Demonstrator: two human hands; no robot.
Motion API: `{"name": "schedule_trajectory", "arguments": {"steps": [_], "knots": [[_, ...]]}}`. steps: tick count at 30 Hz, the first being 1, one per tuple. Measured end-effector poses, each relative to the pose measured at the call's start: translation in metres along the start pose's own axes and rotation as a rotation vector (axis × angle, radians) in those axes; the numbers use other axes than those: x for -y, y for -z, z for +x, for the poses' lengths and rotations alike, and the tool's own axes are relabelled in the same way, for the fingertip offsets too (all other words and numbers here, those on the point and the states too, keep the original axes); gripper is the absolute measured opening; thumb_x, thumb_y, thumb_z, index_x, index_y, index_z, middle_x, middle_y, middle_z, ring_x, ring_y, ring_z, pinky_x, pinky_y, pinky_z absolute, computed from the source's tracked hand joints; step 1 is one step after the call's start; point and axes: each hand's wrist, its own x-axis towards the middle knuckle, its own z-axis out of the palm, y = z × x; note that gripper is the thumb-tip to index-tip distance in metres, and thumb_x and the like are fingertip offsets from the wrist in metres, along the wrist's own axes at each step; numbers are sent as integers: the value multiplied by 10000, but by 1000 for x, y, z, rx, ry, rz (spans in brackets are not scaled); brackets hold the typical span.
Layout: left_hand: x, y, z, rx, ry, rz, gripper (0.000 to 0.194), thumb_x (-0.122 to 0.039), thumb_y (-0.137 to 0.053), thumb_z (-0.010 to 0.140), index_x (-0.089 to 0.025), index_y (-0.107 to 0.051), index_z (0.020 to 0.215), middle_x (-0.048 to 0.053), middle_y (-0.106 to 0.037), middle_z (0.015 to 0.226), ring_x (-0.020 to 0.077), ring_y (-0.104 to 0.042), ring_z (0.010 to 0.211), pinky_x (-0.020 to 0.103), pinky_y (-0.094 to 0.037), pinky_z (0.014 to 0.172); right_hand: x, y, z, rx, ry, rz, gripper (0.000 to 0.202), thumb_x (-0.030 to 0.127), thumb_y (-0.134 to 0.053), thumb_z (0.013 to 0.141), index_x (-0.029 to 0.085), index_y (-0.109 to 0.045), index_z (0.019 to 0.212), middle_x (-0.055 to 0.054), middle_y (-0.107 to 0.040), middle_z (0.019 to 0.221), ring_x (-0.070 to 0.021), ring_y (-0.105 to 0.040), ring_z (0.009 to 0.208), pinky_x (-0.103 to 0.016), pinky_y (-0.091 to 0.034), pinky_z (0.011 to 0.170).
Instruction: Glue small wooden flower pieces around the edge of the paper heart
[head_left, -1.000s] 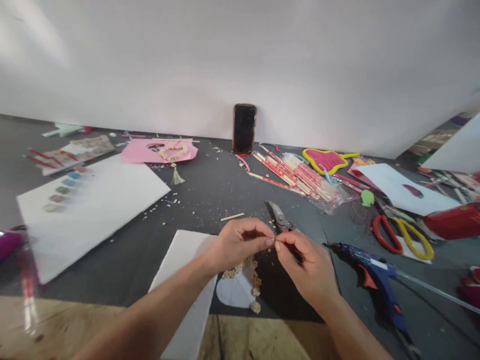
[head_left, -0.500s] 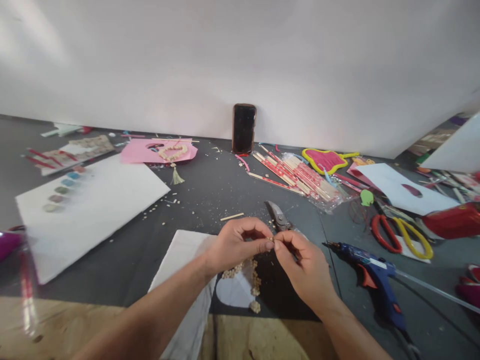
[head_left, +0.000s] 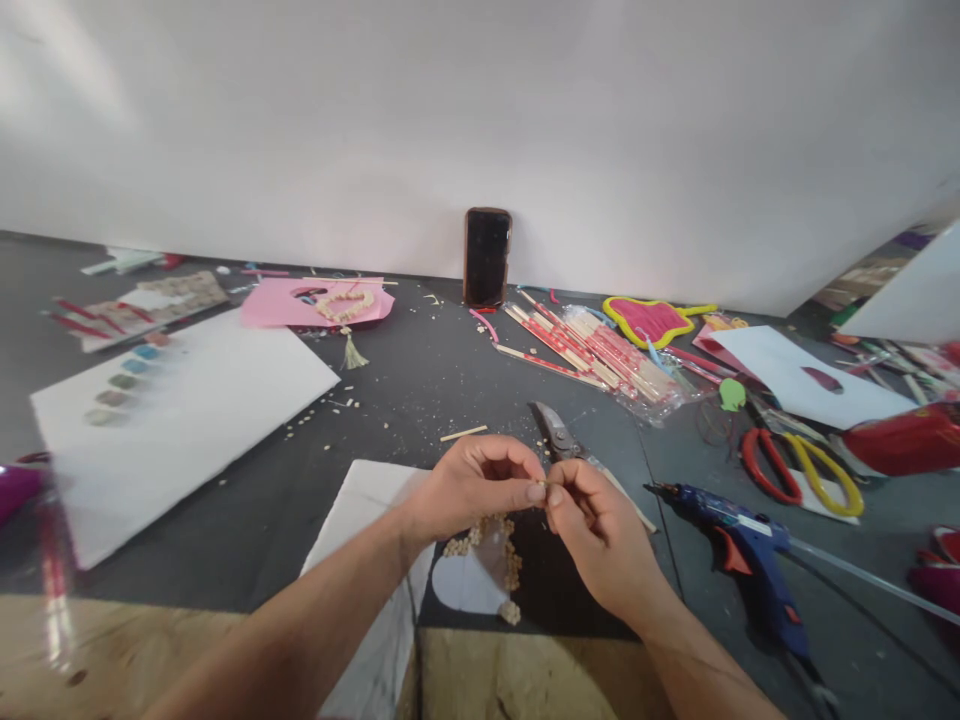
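**While a white wall (head_left: 480,110) is rising behind the phone (head_left: 486,257), the left hand (head_left: 469,485) is meeting the right hand (head_left: 604,530)**

As the wall is filling the upper view, the dark counter (head_left: 405,395) is stretching out to both sides of the phone. A large white sheet (head_left: 195,410) is lying left of the phone and nearer the person; a second white sheet (head_left: 367,500), nearer still, is passing under the left forearm (head_left: 322,600). Straight in front of the phone, the hands are facing each other, fingertips nearly touching. Right of the phone and nearer the person, a blue glue gun (head_left: 765,565) is lying on its side. Close to the phone's right, red and cream sticks (head_left: 592,355) are resting, some in clear plastic (head_left: 664,405). Well right of the phone, scissors (head_left: 751,462) are showing one red and one yellow handle. In front of the phone, pruning shears (head_left: 556,432) are lying just beyond the right hand. Nearer than the phone and below the hands, a strip of pale beads (head_left: 513,570) is running along a rounded white paper (head_left: 461,585). Between the phone and the left hand, a cream stick (head_left: 463,433) is lying alone. In front of the phone, the left hand's grip is pinching a tiny pale piece (head_left: 541,483); the right hand's grip is pressing thumb and finger together beside it, though whether it is also holding the piece is too small to tell.
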Motion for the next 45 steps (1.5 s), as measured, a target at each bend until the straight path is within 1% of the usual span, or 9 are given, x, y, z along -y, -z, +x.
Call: {"name": "schedule_trajectory", "arguments": {"steps": [15,19,23,26,28,31,35,40,45], "knots": [[2,3,-1,4,37,-131,130,-182,-778,671,-137,-686,750,12,-686,650,83,-600,595,189,-432,587,2,1,2,-1,-65,119,187,340,-436,894,202,-467,773,48,-448,594,-87,-372,518,-203,-307,462],[-3,5,0,-59,-2,-227,167,-207,-799,638,-141,-664,712,16,-681,611,87,-588,548,186,-413,541,1,11,6,-94,-96,137,203,367,-447,888,202,-470,772,45,-448,578,-98,-414,536,-213,-338,481],[-5,8,2,-112,-34,-277,178,-212,-794,648,-142,-648,722,3,-644,575,82,-564,533,195,-404,550,-1,18,9,-158,-82,137,212,381,-510,869,186,-545,795,19,-526,596,-108,-492,563,-226,-401,529],[-4,9,3,-91,-93,-335,142,-197,-761,694,-146,-638,741,-21,-576,528,84,-543,543,209,-388,571,-5,20,11,-267,-38,193,185,355,-546,850,187,-550,773,-22,-622,700,-119,-579,616,-253,-471,592],[-4,9,4,-79,-121,-362,129,-192,-746,712,-147,-632,752,-28,-546,520,83,-525,547,214,-373,571,-8,21,12,-367,10,189,187,322,-570,829,199,-490,714,-33,-659,806,-118,-618,640,-277,-509,630],[-3,11,4,-73,-128,-354,131,-200,-737,724,-145,-625,764,-18,-565,548,81,-514,551,218,-367,576,-8,27,14,-473,64,97,184,296,-586,810,209,-450,721,-25,-672,882,-118,-644,644,-302,-536,660],[-3,12,3,-55,-136,-322,133,-213,-724,744,-146,-616,780,8,-618,606,80,-519,563,214,-370,585,-7,40,14,-544,86,-105,154,338,-608,809,202,-585,879,-36,-682,813,-163,-655,695,-331,-527,702],[-5,10,3,-74,-156,-357,143,-197,-737,727,-141,-610,761,-12,-567,562,78,-511,562,205,-374,580,-11,56,19,-558,179,-370,202,363,-548,840,204,-658,896,-61,-677,786,-225,-617,800,-416,-474,812],[-4,8,4,-104,-127,-347,175,-218,-758,708,-145,-607,757,-15,-559,562,80,-504,560,207,-377,579,-15,65,24,-619,277,-479,297,339,-443,880,195,-647,1039,-133,-583,1153,-272,-504,1102,-478,-394,953]]}}
